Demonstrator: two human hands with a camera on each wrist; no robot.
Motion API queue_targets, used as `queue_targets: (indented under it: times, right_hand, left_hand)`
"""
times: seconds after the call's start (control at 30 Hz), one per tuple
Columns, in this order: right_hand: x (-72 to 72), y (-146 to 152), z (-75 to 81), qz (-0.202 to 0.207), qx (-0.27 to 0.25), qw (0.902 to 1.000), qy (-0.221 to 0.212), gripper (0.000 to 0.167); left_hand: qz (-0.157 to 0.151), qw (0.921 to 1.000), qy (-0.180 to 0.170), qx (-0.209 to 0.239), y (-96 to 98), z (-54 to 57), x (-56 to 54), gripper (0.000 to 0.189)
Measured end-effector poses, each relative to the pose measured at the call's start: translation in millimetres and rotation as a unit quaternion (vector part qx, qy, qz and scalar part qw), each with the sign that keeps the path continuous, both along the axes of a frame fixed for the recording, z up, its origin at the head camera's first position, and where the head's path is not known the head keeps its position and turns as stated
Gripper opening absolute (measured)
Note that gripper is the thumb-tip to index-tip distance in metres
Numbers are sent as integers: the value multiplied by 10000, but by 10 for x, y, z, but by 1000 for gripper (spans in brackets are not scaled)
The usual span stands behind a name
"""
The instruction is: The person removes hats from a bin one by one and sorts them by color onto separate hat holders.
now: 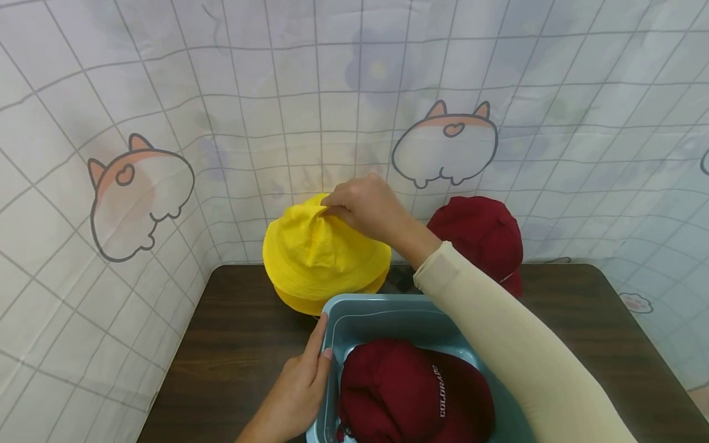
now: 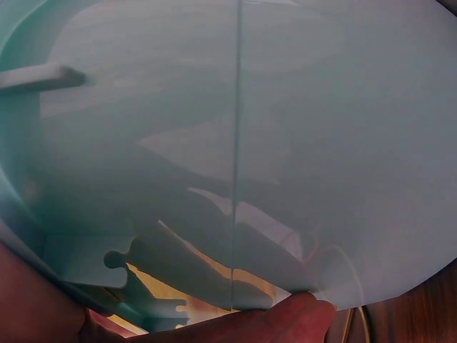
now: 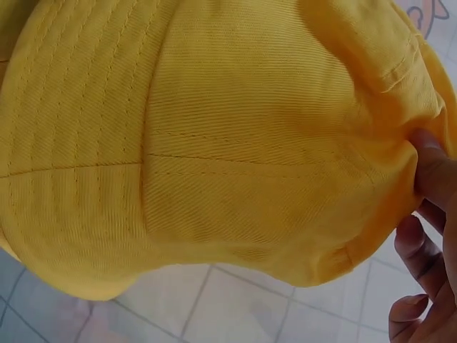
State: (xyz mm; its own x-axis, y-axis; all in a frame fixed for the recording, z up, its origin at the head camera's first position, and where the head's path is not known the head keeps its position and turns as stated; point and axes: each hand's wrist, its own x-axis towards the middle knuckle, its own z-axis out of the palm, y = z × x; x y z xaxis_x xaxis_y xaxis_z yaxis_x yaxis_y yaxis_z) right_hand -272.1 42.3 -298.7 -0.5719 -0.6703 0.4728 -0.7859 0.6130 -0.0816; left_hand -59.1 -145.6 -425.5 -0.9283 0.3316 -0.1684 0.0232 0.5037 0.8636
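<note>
My right hand (image 1: 365, 206) pinches the crown of a yellow bucket hat (image 1: 310, 246) at the back of the table. In the right wrist view, thumb and finger bunch the cloth of the crown (image 3: 250, 128), and the stitched brim lies at left. A second yellow edge (image 1: 301, 304) shows below the hat's brim. My left hand (image 1: 296, 391) holds the left rim of a light blue plastic bin (image 1: 382, 298); in the left wrist view the bin's wall (image 2: 321, 143) fills most of the picture. A dark red cap (image 1: 393, 387) with white lettering "COLORADO" lies inside the bin.
Another dark red cap (image 1: 479, 240) sits at the back right, partly behind my right forearm. A small dark object (image 1: 401, 278) is partly hidden behind the bin. The dark wooden table (image 1: 232, 344) meets a white grid-patterned curtain (image 1: 343, 111) with cartoon corgi prints.
</note>
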Motion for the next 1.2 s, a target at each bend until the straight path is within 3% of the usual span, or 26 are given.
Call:
queue_targets:
  times: [0.2, 0.37, 0.5, 0.7, 0.9, 1.0, 1.07, 1.2]
  right_hand:
    - [16, 9, -42, -27, 223, 9995, -202, 22]
    - [10, 15, -57, -219, 74, 9977, -632, 28]
    - [7, 60, -41, -320, -493, 9916, -1149, 33]
    - [5, 176, -15, -399, -1722, 9722, -1533, 35]
    - [23, 313, 36, -711, -2604, 9472, -1731, 37]
    - [40, 379, 60, -934, -3034, 9271, -1993, 38]
    - [59, 424, 80, -1174, -3350, 9042, -2375, 41]
    - [98, 517, 107, -1682, -4026, 8284, -3513, 43]
  left_hand:
    - [-6, 9996, -157, 249, -9, -10, 5, 61]
    - [45, 9996, -167, 208, -21, -11, 7, 61]
    - [113, 9999, -35, -87, -20, -6, 7, 62]
    - [331, 9979, 341, -435, -43, 32, 0, 60]
    - [765, 9869, 1175, -799, -194, 284, -110, 57]
    - [976, 9822, 1353, -864, -334, 467, -232, 59]
    - [1097, 9819, 1357, -737, -429, 577, -330, 59]
    - [1259, 9829, 1280, -406, -594, 714, -554, 59]
